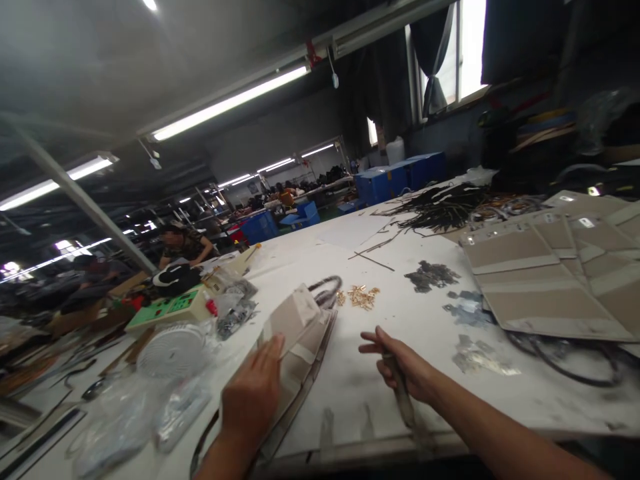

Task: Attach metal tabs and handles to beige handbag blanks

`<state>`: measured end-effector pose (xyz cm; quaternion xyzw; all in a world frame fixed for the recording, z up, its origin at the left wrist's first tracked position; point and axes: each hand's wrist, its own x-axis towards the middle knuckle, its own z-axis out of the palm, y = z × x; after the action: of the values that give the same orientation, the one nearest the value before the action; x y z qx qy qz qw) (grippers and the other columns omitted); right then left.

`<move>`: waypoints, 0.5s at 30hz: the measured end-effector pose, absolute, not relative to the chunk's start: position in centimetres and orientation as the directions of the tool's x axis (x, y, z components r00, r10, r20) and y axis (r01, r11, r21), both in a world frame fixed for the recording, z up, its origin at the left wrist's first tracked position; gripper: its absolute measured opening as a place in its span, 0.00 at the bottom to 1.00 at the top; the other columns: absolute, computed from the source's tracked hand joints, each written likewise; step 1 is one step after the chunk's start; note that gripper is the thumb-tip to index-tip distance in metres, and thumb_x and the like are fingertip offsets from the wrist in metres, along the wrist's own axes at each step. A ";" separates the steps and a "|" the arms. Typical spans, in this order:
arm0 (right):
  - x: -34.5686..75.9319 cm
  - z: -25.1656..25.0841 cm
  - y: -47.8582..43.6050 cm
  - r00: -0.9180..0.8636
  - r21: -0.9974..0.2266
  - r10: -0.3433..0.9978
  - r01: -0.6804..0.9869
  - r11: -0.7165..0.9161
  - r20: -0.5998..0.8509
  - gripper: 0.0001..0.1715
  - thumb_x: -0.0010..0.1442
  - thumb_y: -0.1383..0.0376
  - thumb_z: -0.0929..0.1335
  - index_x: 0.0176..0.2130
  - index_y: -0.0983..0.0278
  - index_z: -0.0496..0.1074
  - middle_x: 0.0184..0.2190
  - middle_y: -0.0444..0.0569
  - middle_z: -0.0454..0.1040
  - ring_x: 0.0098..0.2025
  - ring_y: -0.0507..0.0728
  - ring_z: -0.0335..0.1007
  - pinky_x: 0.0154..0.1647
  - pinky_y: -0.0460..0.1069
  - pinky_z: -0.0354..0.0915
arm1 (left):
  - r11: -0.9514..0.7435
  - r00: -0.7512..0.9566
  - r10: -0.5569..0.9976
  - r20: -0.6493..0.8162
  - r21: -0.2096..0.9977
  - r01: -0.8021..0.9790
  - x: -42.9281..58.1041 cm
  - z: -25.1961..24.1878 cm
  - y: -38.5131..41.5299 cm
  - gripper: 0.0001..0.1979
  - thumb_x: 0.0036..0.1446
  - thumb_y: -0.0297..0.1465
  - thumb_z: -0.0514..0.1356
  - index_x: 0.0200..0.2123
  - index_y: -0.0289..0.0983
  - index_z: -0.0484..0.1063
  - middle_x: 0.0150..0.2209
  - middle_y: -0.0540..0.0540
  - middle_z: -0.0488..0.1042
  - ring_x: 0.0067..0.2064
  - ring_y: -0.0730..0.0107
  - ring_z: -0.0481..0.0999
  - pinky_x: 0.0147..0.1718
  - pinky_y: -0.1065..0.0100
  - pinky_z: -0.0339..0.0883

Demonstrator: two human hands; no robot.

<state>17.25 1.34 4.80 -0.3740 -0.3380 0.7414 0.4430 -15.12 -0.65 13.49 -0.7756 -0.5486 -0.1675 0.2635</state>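
Note:
A beige bag (295, 333) with a dark handle loop (327, 288) leans at a slant over the front left part of the white table. My left hand (255, 387) grips its side, fingers laid over the face and thumb hidden. To the right, my right hand (400, 363) is closed round a blurred hand tool with a long greyish shaft (404, 403) pointing down to the table edge; I cannot tell its exact kind. Two of its fingers stick out to the left. Small gold-coloured metal fittings (363, 297) lie in a heap beyond the bag.
Piles of small dark metal plates (431, 275) and clear pieces (483, 357) lie at right, beside stacked beige bag panels (555, 287). Black straps (440, 207) heap at the back. On the left are a white fan (173, 350), a green control box (173, 307) and plastic bags (120, 427).

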 end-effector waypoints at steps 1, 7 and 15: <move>16.8 5.3 0.3 -0.311 -0.812 0.925 -0.468 -0.348 -0.217 0.37 0.64 0.37 0.64 0.56 0.61 0.72 0.43 0.53 0.77 0.22 0.48 0.57 0.18 0.43 0.54 | -0.349 0.423 0.735 0.530 -0.238 0.906 -13.8 11.7 -2.4 0.23 0.72 0.30 0.49 0.64 0.43 0.72 0.61 0.46 0.78 0.59 0.56 0.79 0.56 0.58 0.74; 17.1 2.7 -5.2 -0.110 -0.896 0.946 -0.304 -0.324 -0.305 0.32 0.54 0.50 0.75 0.52 0.65 0.74 0.21 0.39 0.67 0.18 0.50 0.59 0.16 0.44 0.55 | -0.622 0.631 0.635 0.446 -0.188 0.760 -7.7 2.2 -10.1 0.24 0.68 0.24 0.53 0.64 0.42 0.71 0.60 0.49 0.78 0.57 0.60 0.81 0.53 0.62 0.78; 18.9 -1.0 -13.3 -0.169 -0.963 0.959 -0.110 -0.247 -0.226 0.22 0.57 0.53 0.73 0.43 0.67 0.80 0.26 0.45 0.76 0.21 0.51 0.66 0.22 0.45 0.63 | -0.648 0.542 0.732 0.413 0.176 0.741 -7.5 1.7 -11.4 0.25 0.67 0.43 0.60 0.64 0.43 0.70 0.62 0.42 0.76 0.62 0.56 0.76 0.60 0.55 0.75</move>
<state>18.93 -13.26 -0.97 -0.4824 -0.4404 0.6250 0.4276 -7.48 -11.40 1.71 -0.8781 -0.4192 -0.2306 0.0101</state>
